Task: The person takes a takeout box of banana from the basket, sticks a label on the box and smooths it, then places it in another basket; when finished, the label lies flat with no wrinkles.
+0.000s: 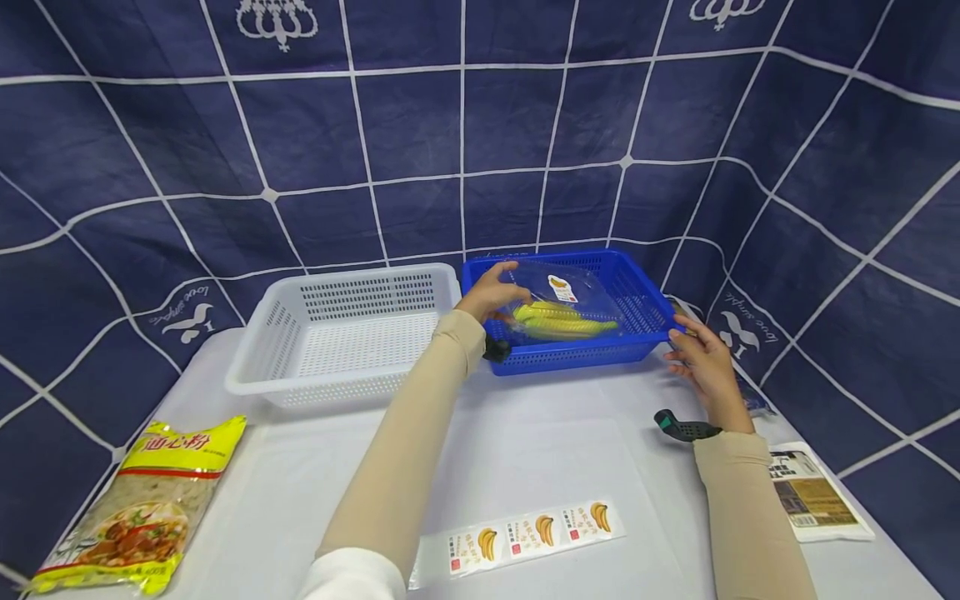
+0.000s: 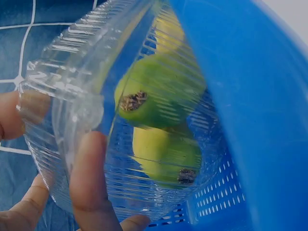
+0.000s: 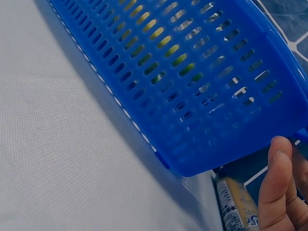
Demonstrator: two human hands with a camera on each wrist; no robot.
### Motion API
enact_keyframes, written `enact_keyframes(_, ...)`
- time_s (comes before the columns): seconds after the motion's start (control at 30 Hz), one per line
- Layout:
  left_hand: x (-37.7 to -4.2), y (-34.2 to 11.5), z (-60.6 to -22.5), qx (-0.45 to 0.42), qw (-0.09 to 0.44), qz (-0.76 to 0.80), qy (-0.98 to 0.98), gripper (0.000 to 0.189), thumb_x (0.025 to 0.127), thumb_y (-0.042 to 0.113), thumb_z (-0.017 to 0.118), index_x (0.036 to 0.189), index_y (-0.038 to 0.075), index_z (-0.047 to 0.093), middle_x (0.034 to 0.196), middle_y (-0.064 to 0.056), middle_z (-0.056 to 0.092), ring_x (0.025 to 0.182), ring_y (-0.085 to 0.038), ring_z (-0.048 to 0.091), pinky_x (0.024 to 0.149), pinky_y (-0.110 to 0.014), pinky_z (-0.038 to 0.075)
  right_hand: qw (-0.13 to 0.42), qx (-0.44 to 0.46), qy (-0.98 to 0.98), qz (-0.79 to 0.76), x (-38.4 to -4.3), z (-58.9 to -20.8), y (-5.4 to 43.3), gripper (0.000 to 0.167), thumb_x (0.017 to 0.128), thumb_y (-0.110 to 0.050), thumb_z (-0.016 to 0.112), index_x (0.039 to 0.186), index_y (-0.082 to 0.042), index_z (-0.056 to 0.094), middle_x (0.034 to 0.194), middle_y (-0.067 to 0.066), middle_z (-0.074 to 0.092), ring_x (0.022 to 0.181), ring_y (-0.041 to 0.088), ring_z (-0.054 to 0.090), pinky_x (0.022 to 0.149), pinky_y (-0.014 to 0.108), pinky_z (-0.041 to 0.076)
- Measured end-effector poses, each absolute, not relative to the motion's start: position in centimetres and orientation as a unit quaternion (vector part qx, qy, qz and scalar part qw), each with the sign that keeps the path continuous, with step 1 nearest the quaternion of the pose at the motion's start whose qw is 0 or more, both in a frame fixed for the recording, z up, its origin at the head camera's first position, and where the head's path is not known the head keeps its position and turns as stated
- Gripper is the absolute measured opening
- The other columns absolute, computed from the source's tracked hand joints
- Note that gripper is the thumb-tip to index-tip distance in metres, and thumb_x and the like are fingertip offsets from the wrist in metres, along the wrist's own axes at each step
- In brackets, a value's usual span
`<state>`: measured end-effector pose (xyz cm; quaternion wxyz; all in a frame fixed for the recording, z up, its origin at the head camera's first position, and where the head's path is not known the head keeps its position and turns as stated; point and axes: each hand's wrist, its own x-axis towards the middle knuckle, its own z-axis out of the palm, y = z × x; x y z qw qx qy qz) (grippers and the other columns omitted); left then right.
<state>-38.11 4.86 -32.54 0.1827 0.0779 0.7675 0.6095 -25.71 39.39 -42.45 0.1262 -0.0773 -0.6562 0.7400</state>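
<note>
In the head view my left hand [image 1: 491,293] grips the left end of a clear plastic clamshell box [image 1: 596,296] in the blue basket [image 1: 577,360]. Yellow bananas [image 1: 558,323] lie inside it, and a banana sticker [image 1: 561,288] is on its lid. The left wrist view has the thumb [image 2: 90,178] on the ridged plastic, other fingers around the far side, and green banana ends [image 2: 159,94] behind it. My right hand [image 1: 705,367] holds the basket's right end by the rim, thumb and fingertips close together there in the right wrist view.
Left of the blue basket stands a white basket [image 1: 341,387]. A yellow pasta bag [image 1: 142,508] lies at front left, a banana sticker strip [image 1: 536,537] at front middle. On the right are a white and brown packet [image 1: 810,492] and, behind the basket, another package [image 3: 236,204].
</note>
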Motion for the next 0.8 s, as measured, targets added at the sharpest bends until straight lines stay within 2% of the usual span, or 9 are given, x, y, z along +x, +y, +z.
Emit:
enact_keyframes(0.33, -37.7, 4.9, -32.5, 0.073, 0.177, 0.606, 0.772, 0.09, 0.096, 0.002, 0.073, 0.172, 0.018, 0.028, 0.166, -0.021, 0.043, 0.143, -0.039, 0.054, 0.059, -0.026, 0.057, 0.118, -0.081, -0.647, 0.749, -25.9, -42.5, 39.6, 0.03, 0.109, -0.018, 0.067, 0.136, -0.03, 0.063, 0.098, -0.017, 0.073, 0.076, 0.006, 0.071, 0.064, 0.02, 0.06)
enact_keyframes(0.6, -38.3, 5.0, -33.2, 0.053, 0.159, 0.595, 0.786, 0.092, 0.097, 0.003, 0.072, 0.174, 0.021, 0.024, 0.173, -0.017, 0.034, 0.14, -0.035, 0.055, 0.061, -0.025, 0.058, 0.126, -0.078, -0.643, 0.751, -25.9, -42.7, 39.5, 0.032, 0.109, -0.016, 0.067, 0.139, -0.026, 0.063, 0.096, -0.015, 0.074, 0.074, 0.006, 0.07, 0.063, 0.02, 0.06)
enact_keyframes(0.7, -38.6, 5.1, -33.5, 0.047, 0.152, 0.594, 0.788, 0.092, 0.099, 0.004, 0.071, 0.174, 0.021, 0.022, 0.173, -0.017, 0.033, 0.139, -0.035, 0.055, 0.067, -0.029, 0.058, 0.127, -0.078, -0.641, 0.753, -26.0, -42.6, 39.5, 0.033, 0.109, -0.016, 0.067, 0.14, -0.025, 0.062, 0.096, -0.015, 0.074, 0.074, 0.007, 0.07, 0.062, 0.02, 0.06)
enact_keyframes(0.8, -38.6, 5.1, -33.6, 0.042, 0.148, 0.603, 0.783, 0.091, 0.101, 0.004, 0.07, 0.175, 0.02, 0.02, 0.174, -0.018, 0.032, 0.138, -0.036, 0.055, 0.081, -0.038, 0.061, 0.127, -0.083, -0.644, 0.749, -26.0, -42.6, 39.5, 0.033, 0.109, -0.016, 0.067, 0.141, -0.025, 0.061, 0.095, -0.015, 0.074, 0.074, 0.006, 0.07, 0.063, 0.02, 0.06)
